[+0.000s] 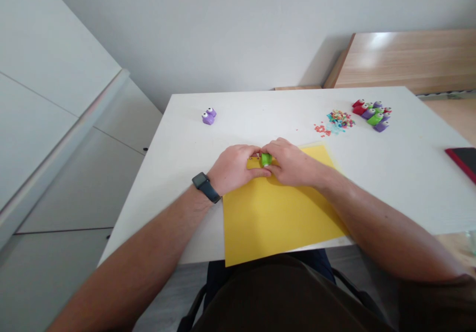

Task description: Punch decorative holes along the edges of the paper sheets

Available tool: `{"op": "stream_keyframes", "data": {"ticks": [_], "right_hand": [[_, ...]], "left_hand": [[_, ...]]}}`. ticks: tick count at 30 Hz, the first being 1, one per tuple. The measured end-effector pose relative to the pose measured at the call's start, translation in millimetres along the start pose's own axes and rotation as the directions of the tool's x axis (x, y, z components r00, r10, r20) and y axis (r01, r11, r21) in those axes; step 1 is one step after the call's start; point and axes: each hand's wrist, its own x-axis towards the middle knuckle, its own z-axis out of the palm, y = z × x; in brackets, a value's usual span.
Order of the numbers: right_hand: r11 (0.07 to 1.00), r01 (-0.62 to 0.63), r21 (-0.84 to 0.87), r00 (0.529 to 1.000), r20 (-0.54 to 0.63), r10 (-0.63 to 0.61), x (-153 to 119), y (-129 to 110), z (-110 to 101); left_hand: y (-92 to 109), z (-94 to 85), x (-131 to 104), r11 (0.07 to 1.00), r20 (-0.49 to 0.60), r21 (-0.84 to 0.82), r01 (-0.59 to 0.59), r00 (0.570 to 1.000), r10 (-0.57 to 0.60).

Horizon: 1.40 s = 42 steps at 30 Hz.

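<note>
A yellow sheet of paper (278, 218) lies at the front edge of the white table. Near the sheet's top edge, a small green punch (266, 160) sits between my two hands. My left hand (236, 167), with a dark watch on the wrist, has its thumb and fingers closed around the punch's left side. My right hand (292, 162) grips the same punch from the right. Small dark marks or holes show on the paper just left of the punch. The fingers partly hide the punch and the paper's upper edge.
Two purple punches (208, 116) stand at the table's back left. Towards the back right are small colourful paper bits (340, 119) and a group of red, green and purple punches (375, 113). A dark object with a red edge (464, 161) lies at the far right.
</note>
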Motion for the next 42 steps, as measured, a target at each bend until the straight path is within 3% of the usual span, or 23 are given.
{"op": "stream_keyframes", "data": {"ticks": [9,27,42], "right_hand": [[1.0,-0.011,-0.001,0.999,-0.035,0.011,-2.2,4.5,-6.3],[0.994,-0.101,0.029,0.994,0.04,0.1,-4.3,2.3,-20.5],[0.999,-0.036,0.013,0.999,-0.012,0.037,-6.8,-0.2,-13.6]], "left_hand": [[-5.9,-1.6,-1.8,0.999,0.041,0.045,0.008,0.999,-0.01],[-2.9,-3.7,-4.0,1.0,0.032,0.027,0.009,0.999,-0.01],[-3.6,-9.8,-5.3,0.999,0.032,0.033,0.017,0.999,-0.018]]}}
